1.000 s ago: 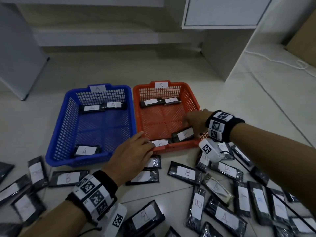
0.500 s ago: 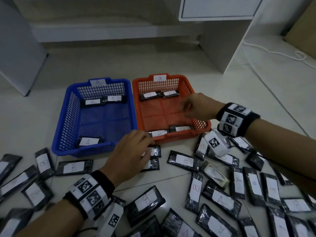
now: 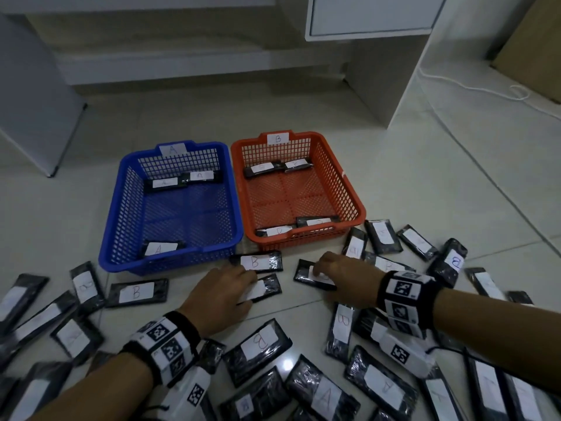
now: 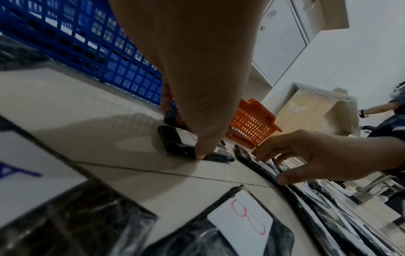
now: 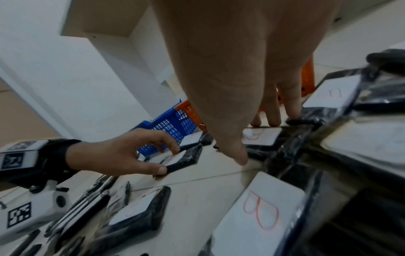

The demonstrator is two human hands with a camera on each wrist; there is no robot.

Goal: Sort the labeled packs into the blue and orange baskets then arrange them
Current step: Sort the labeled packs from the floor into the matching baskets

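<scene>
— On the floor, what's where?

— Two baskets stand side by side and touching: the blue basket, tagged A, on the left, and the orange basket, tagged B, on the right.

— How many packs in each?

— Three in the blue: two along the far wall, one at the near wall, all reading A where legible. Four in the orange: two far, two near.

— And the hands?

— Both are low in front of the baskets. The left hand has its fingers curled round a dark pack, thumb on the near edge, fingertips on the white label. The pack lies on the tile just behind a pack marked B. The right hand rests on another pack, its fingers spread on the label and its thumb down by the near edge — whether it grips yet, I cannot tell.

— Loose packs?

— Dozens are scattered on the floor, too many and too overlapped to count. Some read A, some B.
</scene>
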